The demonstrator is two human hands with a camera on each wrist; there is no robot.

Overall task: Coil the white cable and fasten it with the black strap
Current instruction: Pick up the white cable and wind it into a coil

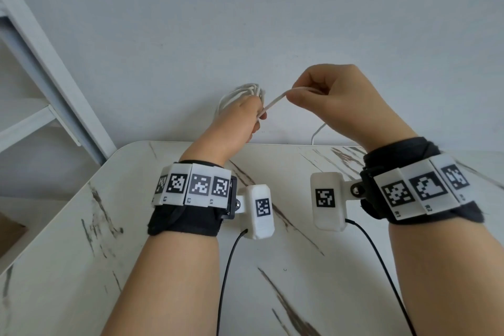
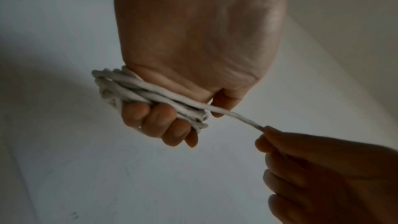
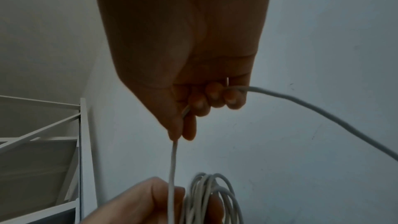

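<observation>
Both hands raised above the far edge of a marble-patterned table [image 1: 191,267], in front of a pale wall.

Left hand [image 1: 237,123]: fingers curled around a bundle of white cable [image 2: 137,89]. Several loops gathered in the fist; the left wrist view shows the turns lying across the palm with the fingertips [image 2: 159,117] closed over them. In the head view the loops fan out above and to the far left of the fist.

Right hand [image 1: 335,98]: just right of the left, slightly higher, not touching it. Thumb and forefinger pinch a straight run of the cable that stretches taut between the two hands. Right wrist view: the remaining fingers are curled over the cable too, and the free length leaves the hand on the right side and sweeps away downward. In the head view this slack drops behind the table's far edge.

Black strap: not seen in any view.

White metal shelf frame [image 3: 81,142] stands at far left. Both wrists carry black bands with marker tags.
</observation>
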